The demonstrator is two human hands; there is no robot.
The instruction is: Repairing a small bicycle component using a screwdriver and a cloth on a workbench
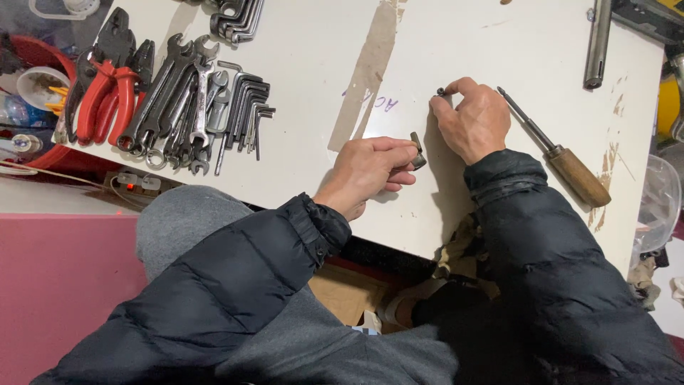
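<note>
My left hand rests on the white tabletop and grips a small dark metal part between thumb and fingers. A little to its right, my right hand pinches a tiny dark metal piece at its fingertips, just above the table. Just right of that hand lies a screwdriver with a wooden handle and a thin metal shaft. Both arms wear a black padded jacket.
Several wrenches and hex keys lie at the table's left, beside red-handled pliers. A metal rod lies at the far right. A strip of brown tape crosses the tabletop. A red tub stands off the left edge.
</note>
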